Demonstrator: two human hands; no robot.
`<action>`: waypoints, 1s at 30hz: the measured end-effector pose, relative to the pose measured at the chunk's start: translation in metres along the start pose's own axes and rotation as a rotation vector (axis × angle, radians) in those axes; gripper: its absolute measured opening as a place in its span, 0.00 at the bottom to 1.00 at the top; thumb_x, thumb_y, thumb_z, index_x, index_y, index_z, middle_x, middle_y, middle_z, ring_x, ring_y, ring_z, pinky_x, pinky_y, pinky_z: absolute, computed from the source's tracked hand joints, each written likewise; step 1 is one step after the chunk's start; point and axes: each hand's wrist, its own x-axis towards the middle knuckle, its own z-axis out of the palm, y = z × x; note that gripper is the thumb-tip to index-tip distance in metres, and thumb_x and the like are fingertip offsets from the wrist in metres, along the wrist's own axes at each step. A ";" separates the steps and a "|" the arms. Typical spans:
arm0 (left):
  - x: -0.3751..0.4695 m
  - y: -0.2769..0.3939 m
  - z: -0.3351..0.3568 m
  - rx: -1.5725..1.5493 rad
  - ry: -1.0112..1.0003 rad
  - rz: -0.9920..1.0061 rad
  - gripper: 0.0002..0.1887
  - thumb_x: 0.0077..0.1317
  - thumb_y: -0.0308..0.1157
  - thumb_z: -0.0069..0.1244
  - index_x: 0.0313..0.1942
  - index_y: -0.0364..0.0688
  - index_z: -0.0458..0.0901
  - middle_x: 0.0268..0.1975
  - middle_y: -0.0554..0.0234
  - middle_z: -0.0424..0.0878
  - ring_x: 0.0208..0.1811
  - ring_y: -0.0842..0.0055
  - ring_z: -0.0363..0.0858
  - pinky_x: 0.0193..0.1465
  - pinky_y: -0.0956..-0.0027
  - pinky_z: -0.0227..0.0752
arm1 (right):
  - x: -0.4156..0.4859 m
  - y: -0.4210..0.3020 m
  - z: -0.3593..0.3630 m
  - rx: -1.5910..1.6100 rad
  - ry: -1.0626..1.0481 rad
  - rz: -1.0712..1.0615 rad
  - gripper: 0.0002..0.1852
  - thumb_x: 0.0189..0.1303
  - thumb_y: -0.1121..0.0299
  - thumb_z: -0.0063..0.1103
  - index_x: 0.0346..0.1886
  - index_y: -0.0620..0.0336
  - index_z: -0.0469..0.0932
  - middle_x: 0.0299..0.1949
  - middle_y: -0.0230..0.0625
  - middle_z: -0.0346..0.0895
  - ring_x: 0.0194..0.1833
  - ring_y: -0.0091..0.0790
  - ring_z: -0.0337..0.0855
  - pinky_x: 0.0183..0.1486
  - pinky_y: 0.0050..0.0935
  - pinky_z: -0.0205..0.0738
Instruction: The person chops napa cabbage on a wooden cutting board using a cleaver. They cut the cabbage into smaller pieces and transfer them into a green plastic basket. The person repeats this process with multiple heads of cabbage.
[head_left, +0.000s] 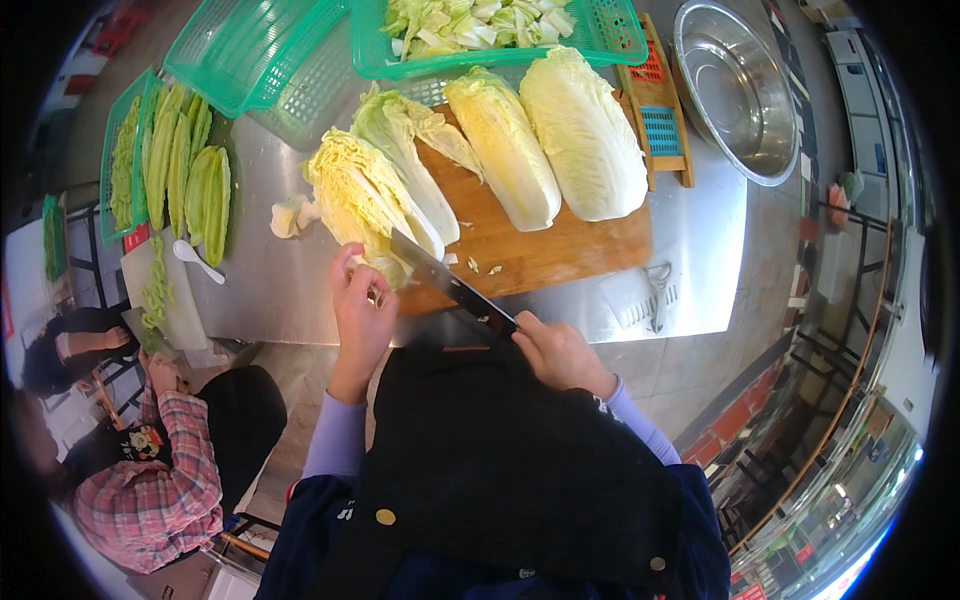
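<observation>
My right hand (559, 352) grips the handle of a kitchen knife (456, 286). Its blade slants up and left, the tip against a cut napa cabbage (360, 187) with yellow inner leaves. At the near end of this cabbage is my left hand (364, 311), fingers bent; whether they grip a piece is unclear. Behind the blade lies another opened, leafy cabbage portion (412, 161). Two larger napa cabbages, a yellowish one (506, 150) and a pale one (585, 139), rest on the wooden cutting board (592, 244). A pale cabbage stump (289, 216) lies left of the board.
Chopped cabbage fills a green basket (367, 64) at the back; a green basket (225, 64) stands left of it. Bitter melon halves (180, 165), a white spoon (196, 261), a wooden grater (660, 127), a steel basin (739, 94) and a peeler (660, 292) surround the board. A co-worker's hand (161, 371) works at left.
</observation>
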 end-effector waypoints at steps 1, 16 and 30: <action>0.001 -0.001 0.000 -0.004 -0.016 0.002 0.11 0.47 0.13 0.52 0.27 0.38 0.70 0.43 0.53 0.76 0.36 0.67 0.75 0.36 0.69 0.70 | 0.000 0.000 0.001 -0.023 -0.023 0.012 0.06 0.67 0.67 0.54 0.40 0.56 0.69 0.21 0.51 0.76 0.27 0.59 0.79 0.31 0.53 0.73; -0.020 -0.008 0.004 -0.437 0.162 -0.497 0.10 0.54 0.14 0.49 0.27 0.40 0.68 0.42 0.58 0.81 0.42 0.81 0.75 0.46 0.78 0.69 | 0.006 0.017 0.023 -0.091 -0.092 0.097 0.09 0.69 0.66 0.53 0.40 0.62 0.68 0.24 0.56 0.75 0.31 0.63 0.76 0.34 0.57 0.67; 0.200 0.049 0.001 -0.532 0.124 0.171 0.14 0.60 0.25 0.58 0.46 0.37 0.78 0.39 0.68 0.79 0.38 0.84 0.75 0.39 0.78 0.70 | -0.016 0.026 0.005 0.098 -0.057 0.116 0.09 0.69 0.64 0.53 0.40 0.60 0.71 0.25 0.57 0.77 0.31 0.64 0.78 0.33 0.55 0.70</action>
